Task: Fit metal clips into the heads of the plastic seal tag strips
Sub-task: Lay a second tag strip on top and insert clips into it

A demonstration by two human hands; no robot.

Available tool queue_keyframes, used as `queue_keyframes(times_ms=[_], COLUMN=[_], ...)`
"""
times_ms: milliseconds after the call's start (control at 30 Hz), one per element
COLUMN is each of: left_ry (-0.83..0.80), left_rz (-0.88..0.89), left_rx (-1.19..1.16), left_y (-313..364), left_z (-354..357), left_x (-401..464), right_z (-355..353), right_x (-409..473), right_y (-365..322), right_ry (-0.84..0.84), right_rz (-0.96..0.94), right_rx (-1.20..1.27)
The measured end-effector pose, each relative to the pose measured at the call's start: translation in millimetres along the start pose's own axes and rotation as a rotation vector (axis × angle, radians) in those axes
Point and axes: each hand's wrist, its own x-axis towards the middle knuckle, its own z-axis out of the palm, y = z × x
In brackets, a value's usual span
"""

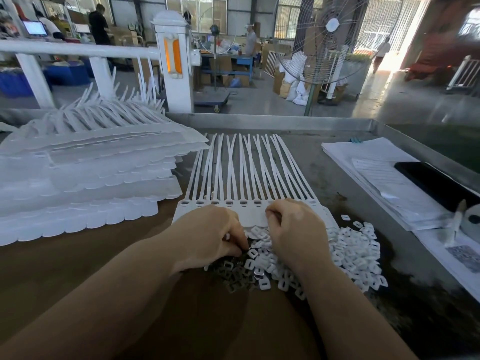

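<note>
Left hand (pixel 207 229) pinching down into the metal clips (pixel 235 275) at the counter's (pixel 324 167) near edge, right hand (pixel 296 229) curled at the seal tag strip (pixel 249 172) heads just beyond — grip contents hidden — tails running straight away, room to the right among white caps (pixel 355 253).

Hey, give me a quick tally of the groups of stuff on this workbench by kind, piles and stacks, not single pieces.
Stacks of white seal tag sheets: 1
Seal tag sheets laid flat under the hands: 1
Piles of white plastic caps: 1
Piles of metal clips: 1
Stacks of paper: 1
Black flat devices: 1
Total: 6
</note>
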Motion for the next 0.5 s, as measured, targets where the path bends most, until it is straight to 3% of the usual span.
queue_keyframes(times_ms=[500], left_ry=[0.052], left_rz=[-0.027], left_rx=[-0.057], left_y=[0.9], left_z=[5.0], left_x=[1.1], right_z=[-0.2], right_x=[0.1], right_y=[0.5], right_ry=[-0.007], right_rz=[-0.004], right_rx=[0.008])
